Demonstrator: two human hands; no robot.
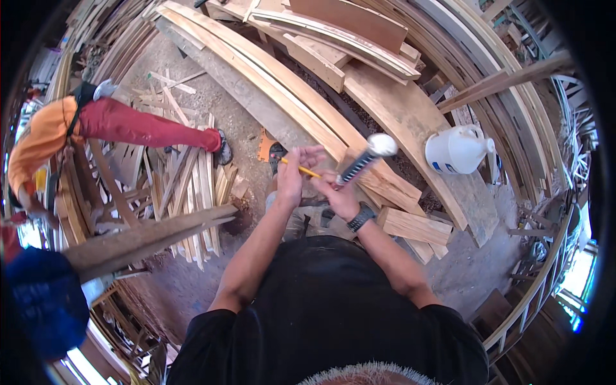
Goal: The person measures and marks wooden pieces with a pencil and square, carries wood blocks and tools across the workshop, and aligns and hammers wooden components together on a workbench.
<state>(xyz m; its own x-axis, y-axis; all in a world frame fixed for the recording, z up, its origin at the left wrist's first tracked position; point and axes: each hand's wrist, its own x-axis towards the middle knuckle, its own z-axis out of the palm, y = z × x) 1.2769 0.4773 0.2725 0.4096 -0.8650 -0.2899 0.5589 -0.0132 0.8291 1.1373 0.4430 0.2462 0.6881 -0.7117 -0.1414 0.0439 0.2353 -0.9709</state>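
Pencil (310, 172), yellow, slants across the left hand (293, 174) toward four o'clock, ending just beside the right hand (337, 194); the left hand's fingers are loosely extended, and whether they grip it I cannot tell. The right hand is wrapped round a dark-handled tool (358, 165), its blurred pale head between one and two o'clock. Long boards (256, 77) stretch toward eleven o'clock; a white jug (454, 153) is near three o'clock, and a person in red trousers (141, 123) between nine and ten
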